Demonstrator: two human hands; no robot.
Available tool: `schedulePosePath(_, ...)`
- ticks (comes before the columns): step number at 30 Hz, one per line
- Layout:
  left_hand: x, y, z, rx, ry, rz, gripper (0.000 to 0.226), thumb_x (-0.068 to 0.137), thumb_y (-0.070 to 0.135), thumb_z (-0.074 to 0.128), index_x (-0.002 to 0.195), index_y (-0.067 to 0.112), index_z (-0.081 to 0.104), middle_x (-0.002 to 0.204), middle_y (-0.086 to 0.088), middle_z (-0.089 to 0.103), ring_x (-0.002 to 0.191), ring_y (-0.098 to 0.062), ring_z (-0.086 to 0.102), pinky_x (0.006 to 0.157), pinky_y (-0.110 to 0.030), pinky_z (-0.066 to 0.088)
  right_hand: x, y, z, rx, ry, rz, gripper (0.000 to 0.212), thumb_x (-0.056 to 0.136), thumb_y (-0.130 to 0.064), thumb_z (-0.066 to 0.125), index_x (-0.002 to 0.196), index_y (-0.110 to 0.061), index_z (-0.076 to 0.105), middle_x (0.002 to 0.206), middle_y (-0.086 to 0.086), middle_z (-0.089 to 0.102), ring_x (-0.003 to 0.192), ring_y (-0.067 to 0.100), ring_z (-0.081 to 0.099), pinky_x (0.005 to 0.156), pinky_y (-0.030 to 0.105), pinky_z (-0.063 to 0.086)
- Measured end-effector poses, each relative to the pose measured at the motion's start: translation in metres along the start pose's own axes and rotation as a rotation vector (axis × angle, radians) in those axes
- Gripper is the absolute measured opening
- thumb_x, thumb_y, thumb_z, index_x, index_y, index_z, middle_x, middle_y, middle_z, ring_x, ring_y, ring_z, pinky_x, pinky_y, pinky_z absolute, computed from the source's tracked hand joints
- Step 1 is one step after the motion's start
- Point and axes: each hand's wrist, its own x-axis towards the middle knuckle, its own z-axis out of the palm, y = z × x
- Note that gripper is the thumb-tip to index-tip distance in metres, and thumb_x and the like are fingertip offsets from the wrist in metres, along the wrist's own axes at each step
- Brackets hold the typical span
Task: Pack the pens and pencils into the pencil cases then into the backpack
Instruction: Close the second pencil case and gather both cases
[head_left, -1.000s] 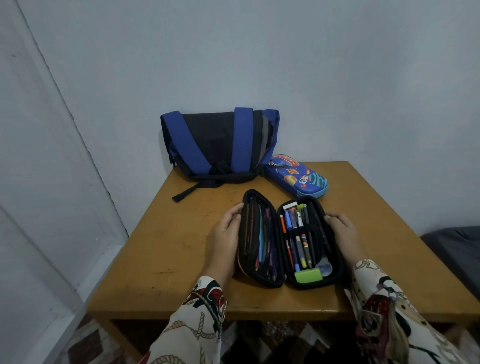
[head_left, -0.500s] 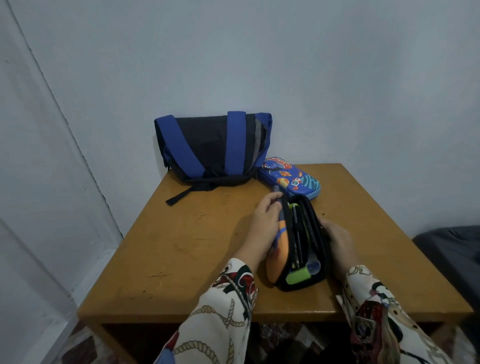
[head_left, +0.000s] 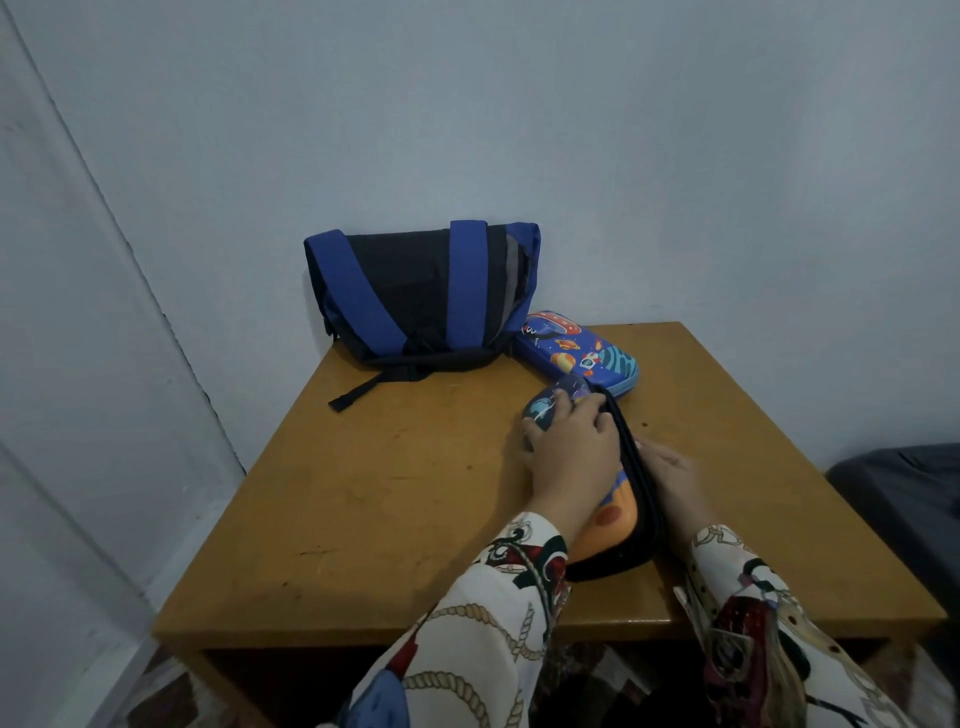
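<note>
A square wooden table with a worn yellow-brown top (head_left: 395, 499) serves as the landmark, set into a corner of pale blue-grey walls (head_left: 675, 156).

Toward the table's near right part lies a hard-shell pencil case with a black zip edge and an orange-and-dark space print (head_left: 615, 512), folded closed or nearly so, its printed lid facing up and to the left. The left hand (head_left: 569, 452) lies on top of the lid, palm down, fingers spread and bent over the far end of the case, pressing it. The right hand (head_left: 675, 475) rests against the case's right side, at the black edge; its fingers lie along that edge, but how far they curl round it cannot be told. Both arms wear cream sleeves with a rope and red pattern (head_left: 483, 634).

Just beyond this case, toward the table's far edge, a second hard pencil case, bright blue with planets and rockets (head_left: 576, 351), lies closed. At the table's far left corner a black backpack with blue straps (head_left: 421, 296) stands against the wall, touching the blue case's far end.
</note>
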Motion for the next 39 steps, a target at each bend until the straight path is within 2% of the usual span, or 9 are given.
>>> schedulePosePath(4, -0.004, 0.015, 0.019, 0.239, 0.027, 0.082, 0.045, 0.105, 0.028, 0.025, 0.149, 0.023, 0.031, 0.163, 0.002, 0.007, 0.147, -0.04, -0.004, 0.116, -0.056, 0.004, 0.003, -0.003, 0.001, -0.069, 0.012, -0.018, 0.021, 0.097, -0.006, 0.049, 0.096, -0.009, 0.07, 0.08, 0.005, 0.067, 0.072, 0.016, 0.059, 0.066, 0.027, 0.047)
schedulePosePath(8, 0.005, 0.01, 0.015, -0.027, 0.059, 0.039, 0.049, 0.101, 0.013, 0.03, 0.15, 0.015, 0.027, 0.156, -0.008, 0.026, 0.146, -0.031, 0.018, 0.117, -0.05, 0.02, 0.002, -0.005, 0.002, -0.13, -0.006, -0.029, 0.028, 0.1, -0.012, 0.045, 0.081, -0.016, 0.065, 0.076, 0.003, 0.064, 0.065, 0.005, 0.061, 0.073, 0.032, 0.044)
schedulePosePath(11, 0.008, 0.003, 0.006, -0.36, 0.029, -0.003, 0.056, 0.094, 0.002, 0.037, 0.146, 0.022, 0.035, 0.143, -0.003, 0.043, 0.119, -0.026, 0.052, 0.094, -0.037, 0.05, -0.002, -0.006, 0.004, 0.067, -0.1, 0.01, 0.033, 0.102, -0.028, 0.041, 0.091, -0.014, 0.069, 0.083, 0.005, 0.074, 0.073, 0.009, 0.07, 0.078, 0.031, 0.052)
schedulePosePath(14, 0.008, -0.006, -0.004, -0.597, 0.003, -0.035, 0.059, 0.091, -0.006, 0.048, 0.141, 0.024, 0.038, 0.116, 0.005, 0.054, 0.088, -0.007, 0.057, 0.065, -0.019, 0.05, -0.006, -0.004, 0.003, 0.118, -0.15, -0.033, 0.033, 0.091, -0.039, 0.059, 0.085, -0.009, 0.072, 0.082, 0.009, 0.074, 0.073, 0.02, 0.07, 0.07, 0.029, 0.056)
schedulePosePath(22, 0.013, -0.038, -0.012, -0.356, 0.204, -0.094, 0.075, 0.076, 0.045, 0.077, 0.138, 0.024, 0.041, 0.13, 0.004, 0.054, 0.116, -0.015, 0.052, 0.097, -0.039, 0.048, 0.0, 0.001, 0.002, -0.024, -0.148, -0.072, 0.057, 0.051, -0.047, 0.074, 0.076, 0.002, 0.058, 0.069, 0.018, 0.061, 0.061, 0.028, 0.059, 0.063, 0.036, 0.047)
schedulePosePath(27, 0.0, -0.072, 0.0, -0.96, 0.047, -0.309, 0.082, 0.081, 0.048, 0.072, 0.144, 0.008, 0.036, 0.124, -0.008, 0.064, 0.105, -0.021, 0.066, 0.089, -0.039, 0.055, 0.006, 0.003, -0.003, 0.054, -0.093, -0.008, 0.035, 0.067, -0.038, 0.064, 0.076, -0.005, 0.059, 0.063, 0.006, 0.067, 0.054, 0.02, 0.063, 0.051, 0.024, 0.05)
schedulePosePath(32, -0.004, -0.079, -0.01, -1.179, -0.083, -0.281, 0.041, 0.092, 0.02, 0.061, 0.126, -0.001, 0.052, 0.108, -0.015, 0.069, 0.093, -0.026, 0.067, 0.08, -0.038, 0.056, 0.002, -0.002, -0.002, 0.003, -0.095, 0.052, 0.027, 0.097, -0.018, 0.052, 0.073, -0.007, 0.059, 0.062, 0.006, 0.068, 0.048, 0.013, 0.063, 0.05, 0.021, 0.049)
schedulePosePath(35, -0.006, -0.079, -0.019, -1.205, -0.22, -0.289, 0.05, 0.084, 0.031, 0.065, 0.124, 0.002, 0.058, 0.103, -0.013, 0.071, 0.084, -0.024, 0.069, 0.065, -0.035, 0.057, 0.003, -0.009, -0.003, -0.081, -0.103, 0.119, 0.027, 0.097, -0.023, 0.052, 0.077, -0.008, 0.062, 0.063, 0.005, 0.069, 0.059, 0.022, 0.063, 0.064, 0.032, 0.046)
schedulePosePath(39, -0.002, -0.079, -0.021, -1.252, -0.235, -0.316, 0.063, 0.07, 0.018, 0.081, 0.125, -0.001, 0.059, 0.117, -0.021, 0.067, 0.096, -0.032, 0.067, 0.078, -0.041, 0.059, 0.001, -0.013, 0.009, -0.073, -0.187, 0.055, 0.046, 0.071, -0.039, 0.072, 0.085, 0.004, 0.066, 0.083, 0.017, 0.068, 0.072, 0.028, 0.062, 0.07, 0.034, 0.048)
